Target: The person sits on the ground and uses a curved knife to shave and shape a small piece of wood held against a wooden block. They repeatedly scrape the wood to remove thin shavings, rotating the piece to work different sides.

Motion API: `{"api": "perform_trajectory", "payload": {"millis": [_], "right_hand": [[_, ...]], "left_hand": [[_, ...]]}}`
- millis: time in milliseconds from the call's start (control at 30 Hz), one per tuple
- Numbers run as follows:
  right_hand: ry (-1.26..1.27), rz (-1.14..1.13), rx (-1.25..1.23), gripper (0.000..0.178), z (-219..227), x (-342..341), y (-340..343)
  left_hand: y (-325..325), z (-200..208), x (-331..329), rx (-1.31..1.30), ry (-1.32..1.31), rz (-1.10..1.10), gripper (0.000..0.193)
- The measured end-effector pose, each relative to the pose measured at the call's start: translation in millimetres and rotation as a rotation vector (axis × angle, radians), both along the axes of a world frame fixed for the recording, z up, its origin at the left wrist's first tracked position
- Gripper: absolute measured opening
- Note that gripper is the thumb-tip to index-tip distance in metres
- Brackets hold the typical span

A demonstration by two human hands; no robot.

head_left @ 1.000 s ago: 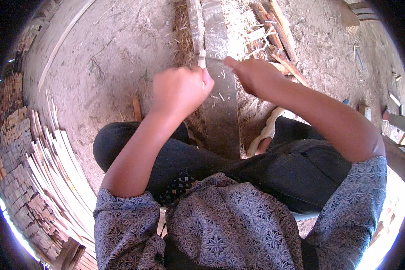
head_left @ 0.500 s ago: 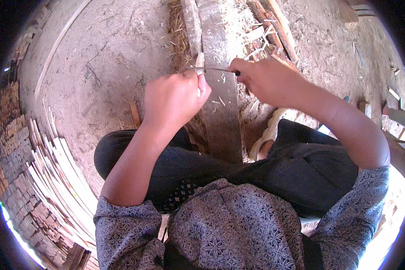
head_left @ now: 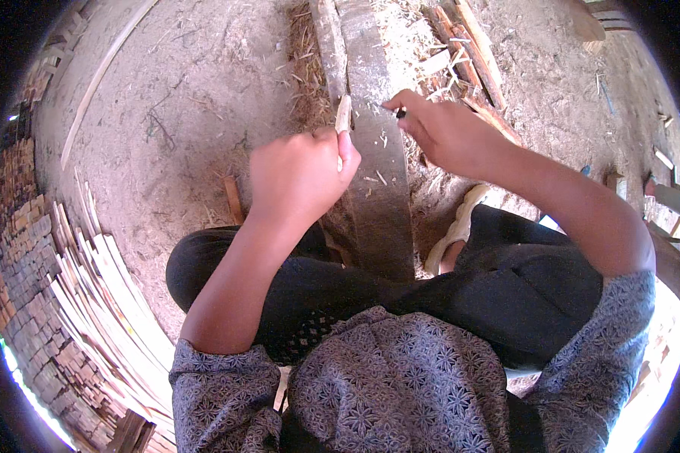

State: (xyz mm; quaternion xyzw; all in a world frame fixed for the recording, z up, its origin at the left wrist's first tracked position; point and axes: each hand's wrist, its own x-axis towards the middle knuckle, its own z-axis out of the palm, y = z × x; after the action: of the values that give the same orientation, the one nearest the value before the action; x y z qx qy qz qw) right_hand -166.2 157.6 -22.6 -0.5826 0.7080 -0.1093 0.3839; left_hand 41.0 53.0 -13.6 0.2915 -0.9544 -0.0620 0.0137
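Observation:
My left hand (head_left: 301, 175) is closed around a short pale wooden stick (head_left: 343, 117) whose tip pokes up above the thumb. My right hand (head_left: 442, 130) is closed on a small dark-tipped tool (head_left: 400, 113), most of it hidden in the fingers. Both hands hover over a long grey wooden plank (head_left: 378, 174) that runs away from my lap across the dirt floor. The two hands are a short gap apart, with the tool tip just right of the stick.
Stacks of thin pale wooden slats (head_left: 91, 302) and small cut blocks (head_left: 23, 249) lie on the left. Wood shavings and straw (head_left: 310, 68) litter the ground by the plank. Reddish sticks (head_left: 468, 68) lie at the upper right. A pale sandal (head_left: 453, 234) sits by my leg.
The hands have separated: half a second ago the tool lay across the stick between them; now the right hand has drawn back to the right and the stick stands upright in the left.

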Motion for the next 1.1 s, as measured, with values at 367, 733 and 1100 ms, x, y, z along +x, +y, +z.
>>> {"api": "perform_trajectory", "payload": {"millis": [367,733,1100], "right_hand": [[0.056,0.011,0.099,0.031,-20.9,23.3,-1.6],[0.144,-0.018,0.026,0.027,-31.9,-7.9,1.0],[0.127,0.062,-0.006,0.024,-98.7,-13.8,-4.7]], "left_hand": [[-5.0,1.3,-7.4,-0.002,0.042,0.112,0.040],[1.3,1.2,-6.4,-0.007,-0.023,0.068,0.038],[14.6,-1.7,-19.0,-0.072,0.046,-0.069,0.032]]}}
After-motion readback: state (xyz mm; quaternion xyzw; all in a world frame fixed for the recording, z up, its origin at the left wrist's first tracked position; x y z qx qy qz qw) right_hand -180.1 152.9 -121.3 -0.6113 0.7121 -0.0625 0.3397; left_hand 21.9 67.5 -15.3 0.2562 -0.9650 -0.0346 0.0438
